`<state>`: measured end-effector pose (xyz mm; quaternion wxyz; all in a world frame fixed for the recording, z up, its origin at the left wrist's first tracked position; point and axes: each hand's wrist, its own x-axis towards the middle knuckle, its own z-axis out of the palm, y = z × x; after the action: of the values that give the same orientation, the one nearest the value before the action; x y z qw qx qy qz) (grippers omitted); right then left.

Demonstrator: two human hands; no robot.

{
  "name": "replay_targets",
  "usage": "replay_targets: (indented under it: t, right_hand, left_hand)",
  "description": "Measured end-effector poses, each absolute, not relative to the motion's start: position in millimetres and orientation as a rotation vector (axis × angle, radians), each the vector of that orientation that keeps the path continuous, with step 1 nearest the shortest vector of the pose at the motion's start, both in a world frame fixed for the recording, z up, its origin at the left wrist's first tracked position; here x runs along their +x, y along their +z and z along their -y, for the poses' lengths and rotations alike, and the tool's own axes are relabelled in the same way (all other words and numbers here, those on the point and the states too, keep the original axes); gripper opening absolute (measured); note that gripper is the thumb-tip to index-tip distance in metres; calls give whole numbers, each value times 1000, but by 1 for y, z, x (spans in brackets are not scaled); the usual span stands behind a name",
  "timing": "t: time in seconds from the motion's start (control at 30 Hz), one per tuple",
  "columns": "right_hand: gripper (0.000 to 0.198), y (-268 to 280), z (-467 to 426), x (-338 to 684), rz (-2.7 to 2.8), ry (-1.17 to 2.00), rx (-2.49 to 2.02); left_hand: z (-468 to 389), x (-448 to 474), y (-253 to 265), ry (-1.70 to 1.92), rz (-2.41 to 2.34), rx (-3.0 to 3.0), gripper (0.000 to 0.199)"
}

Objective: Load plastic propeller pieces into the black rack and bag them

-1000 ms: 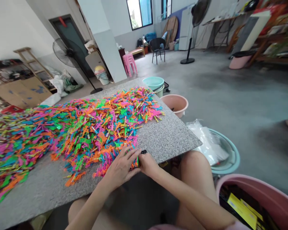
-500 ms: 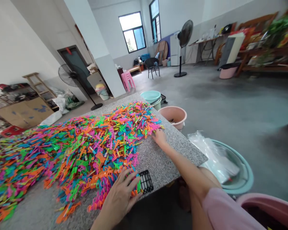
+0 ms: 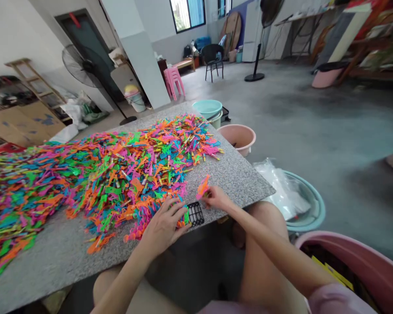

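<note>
My left hand [image 3: 165,218] is curved over a row of small coloured plastic pieces [image 3: 140,224] standing in a black grid tray [image 3: 195,213], its thumb along the near side and fingers on top. The tray's right end shows bare cells; the rest lies under the hand and pieces. Just right of the tray, my right hand [image 3: 218,198] pinches orange and pink plastic pieces [image 3: 203,187] above the tabletop. A large heap of similar pieces [image 3: 118,174] in orange, pink, green, blue and yellow, some with shiny bands, spreads over the table left of and beyond my hands.
The speckled stone table [image 3: 239,183] ends close to my knees. Off its right side stand a pink basin [image 3: 237,131], a turquoise basin [image 3: 207,106], clear plastic bags [image 3: 278,187] on a pale green tub [image 3: 319,209], and a pink tub [image 3: 330,237].
My right hand has come back from the heap's right edge to beside the tray, now with orange and pink pieces. My left hand stays over the tray. The view has tilted down.
</note>
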<state>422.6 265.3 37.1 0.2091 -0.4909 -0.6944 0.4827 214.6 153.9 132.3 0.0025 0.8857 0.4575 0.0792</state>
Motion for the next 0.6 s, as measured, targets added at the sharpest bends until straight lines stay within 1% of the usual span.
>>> replay_targets:
  t: [0.07, 0.13, 0.23, 0.37, 0.43, 0.5, 0.6]
  right_hand:
    - [9, 33, -247, 409, 1919, 1417, -1314]
    - [12, 31, -240, 394, 1866, 1378, -1320]
    - [22, 30, -240, 374, 1919, 1226, -1262]
    - [22, 35, -244, 361, 2209, 970, -1374]
    - [25, 41, -245, 358, 2299, 886, -1447]
    - [27, 48, -247, 356, 2366, 876, -1450]
    - [25, 57, -248, 351, 2420, 949, -1404]
  left_hand:
    - [-154, 214, 132, 260, -1429, 2780, 27]
    - [-155, 213, 132, 260, -1422, 2785, 27]
    - [-155, 212, 132, 246, -1416, 2796, 28]
    - [-154, 212, 131, 238, -1420, 2829, 29]
    - [-154, 212, 129, 225, -1420, 2850, 31]
    - [-154, 212, 127, 216, -1427, 2883, 34]
    - [-157, 211, 125, 206, -1406, 2973, 41]
